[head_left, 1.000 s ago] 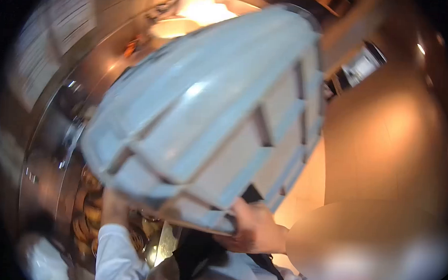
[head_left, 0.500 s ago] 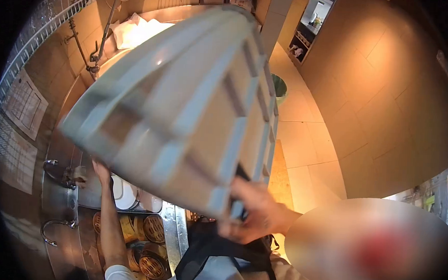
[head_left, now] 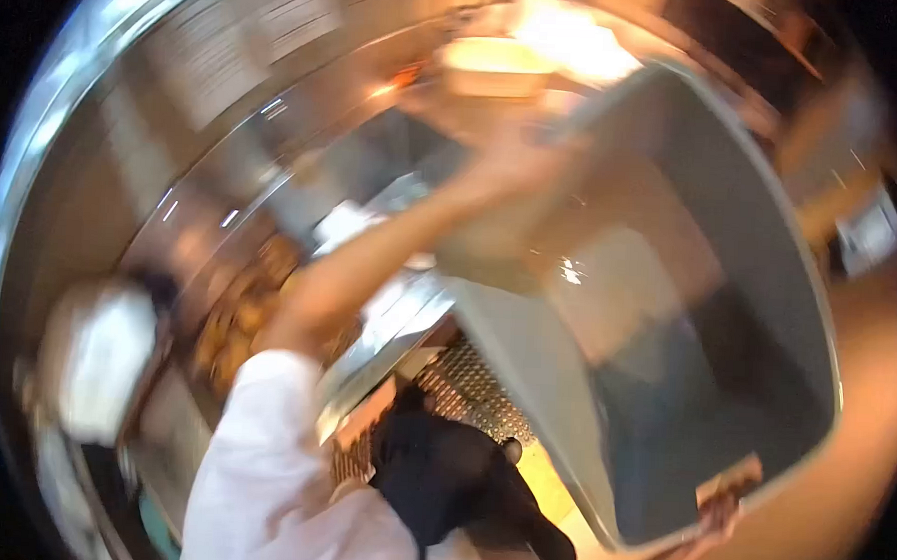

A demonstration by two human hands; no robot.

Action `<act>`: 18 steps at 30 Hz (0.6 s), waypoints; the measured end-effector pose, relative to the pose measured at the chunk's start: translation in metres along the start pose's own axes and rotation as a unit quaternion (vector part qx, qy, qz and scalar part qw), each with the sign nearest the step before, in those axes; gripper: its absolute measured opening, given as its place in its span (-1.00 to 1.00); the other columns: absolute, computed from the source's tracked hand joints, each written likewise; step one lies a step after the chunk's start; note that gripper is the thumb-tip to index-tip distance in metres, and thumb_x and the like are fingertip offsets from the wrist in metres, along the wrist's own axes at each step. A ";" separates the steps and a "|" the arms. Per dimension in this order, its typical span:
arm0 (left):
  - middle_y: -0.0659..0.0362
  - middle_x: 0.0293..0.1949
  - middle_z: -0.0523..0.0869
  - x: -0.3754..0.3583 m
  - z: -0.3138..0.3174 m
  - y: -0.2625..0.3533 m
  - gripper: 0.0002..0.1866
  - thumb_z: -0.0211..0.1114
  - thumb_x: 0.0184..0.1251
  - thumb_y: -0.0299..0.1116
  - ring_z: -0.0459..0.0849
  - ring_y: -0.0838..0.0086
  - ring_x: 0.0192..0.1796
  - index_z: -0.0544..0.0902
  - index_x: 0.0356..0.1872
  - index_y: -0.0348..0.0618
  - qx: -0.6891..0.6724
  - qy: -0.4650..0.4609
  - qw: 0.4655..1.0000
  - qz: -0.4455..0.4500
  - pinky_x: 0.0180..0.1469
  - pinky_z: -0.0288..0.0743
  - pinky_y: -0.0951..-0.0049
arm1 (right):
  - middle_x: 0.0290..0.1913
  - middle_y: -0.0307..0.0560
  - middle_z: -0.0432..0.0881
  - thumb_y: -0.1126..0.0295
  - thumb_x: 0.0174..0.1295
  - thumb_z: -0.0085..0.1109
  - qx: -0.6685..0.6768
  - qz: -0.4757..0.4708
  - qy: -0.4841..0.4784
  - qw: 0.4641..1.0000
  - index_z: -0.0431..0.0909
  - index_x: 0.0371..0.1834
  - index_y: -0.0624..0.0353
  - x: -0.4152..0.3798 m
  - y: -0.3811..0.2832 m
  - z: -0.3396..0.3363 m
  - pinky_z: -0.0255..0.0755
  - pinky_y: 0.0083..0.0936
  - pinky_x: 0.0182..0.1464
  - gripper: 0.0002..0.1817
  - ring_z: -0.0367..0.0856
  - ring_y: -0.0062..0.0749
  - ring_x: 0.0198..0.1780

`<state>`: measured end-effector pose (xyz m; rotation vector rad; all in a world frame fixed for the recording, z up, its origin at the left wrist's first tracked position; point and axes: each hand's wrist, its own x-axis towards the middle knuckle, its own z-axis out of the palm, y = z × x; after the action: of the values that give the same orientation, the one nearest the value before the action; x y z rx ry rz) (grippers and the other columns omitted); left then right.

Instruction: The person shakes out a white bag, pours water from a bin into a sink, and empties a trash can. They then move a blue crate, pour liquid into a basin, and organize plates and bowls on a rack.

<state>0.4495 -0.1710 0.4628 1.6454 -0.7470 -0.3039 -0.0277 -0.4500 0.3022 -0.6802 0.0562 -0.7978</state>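
A large grey plastic tub (head_left: 614,387) is tilted in front of me, its hollow inside facing me. The bottom looks wet and shiny, and nothing lies in it that I can make out. My left hand (head_left: 534,159), smeared by motion, grips the tub's far left side. At the near right corner my right hand (head_left: 720,517) is closed on the tub's end, with fingers showing at the handle slot. Below my left arm are white dishes (head_left: 346,225) at the metal sink (head_left: 407,323).
To the left, several round bamboo steamers (head_left: 247,311) sit in a sink basin. Another person in a white cap (head_left: 110,355) stands at the lower left. A pale container (head_left: 493,67) is at the back under a bright light. A perforated mat (head_left: 479,381) lies on the floor.
The tub has turned from showing its ribbed underside to showing its inside, and has moved right. My left hand has come up onto its far side. My view has swung left.
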 end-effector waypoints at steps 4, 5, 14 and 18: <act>-0.19 -0.53 0.53 -0.024 0.135 -0.049 -0.83 0.13 -0.12 -0.47 0.54 -0.06 -0.43 0.46 -0.45 -0.32 0.122 0.181 0.973 0.075 -0.40 0.39 0.11 | -0.59 -0.35 0.26 0.41 0.13 0.03 -0.273 -0.035 0.170 0.946 0.28 -0.06 0.10 0.063 -0.023 -0.039 0.16 -0.64 -0.51 -0.69 0.22 -0.64 -0.58; -0.18 -0.57 0.52 -0.045 0.170 -0.061 -0.82 0.15 -0.13 -0.46 0.53 -0.09 -0.47 0.45 -0.45 -0.32 0.095 0.172 0.977 0.076 -0.41 0.39 0.08 | -0.59 -0.35 0.26 0.39 0.13 0.03 -0.295 -0.010 0.174 0.939 0.28 -0.08 0.09 0.062 -0.027 -0.054 0.16 -0.64 -0.52 -0.72 0.21 -0.64 -0.59; -0.16 -0.33 0.56 -0.209 0.263 -0.180 -0.67 0.08 0.00 -0.47 0.54 -0.04 -0.22 0.43 -0.14 -0.30 0.065 0.241 0.953 -0.171 -0.19 0.40 0.11 | -0.64 -0.32 0.30 0.22 0.16 0.01 -0.416 0.301 0.074 0.855 0.34 -0.31 0.00 0.085 0.001 -0.176 0.16 -0.62 -0.64 -0.84 0.21 -0.61 -0.70; -0.17 -0.32 0.59 -0.304 0.268 -0.225 -0.55 0.18 -0.11 -0.34 0.59 0.07 -0.23 0.47 -0.10 -0.30 0.052 0.376 0.887 -0.263 -0.16 0.45 0.21 | -0.66 -0.31 0.32 0.14 0.17 0.01 -0.419 0.408 -0.019 0.811 0.36 -0.41 -0.04 0.100 0.022 -0.223 0.16 -0.61 -0.69 -0.82 0.20 -0.59 -0.75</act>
<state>0.1313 -0.1804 0.1256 1.8576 0.2853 0.0168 -0.0082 -0.6276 0.1341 -1.3748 0.6584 0.1368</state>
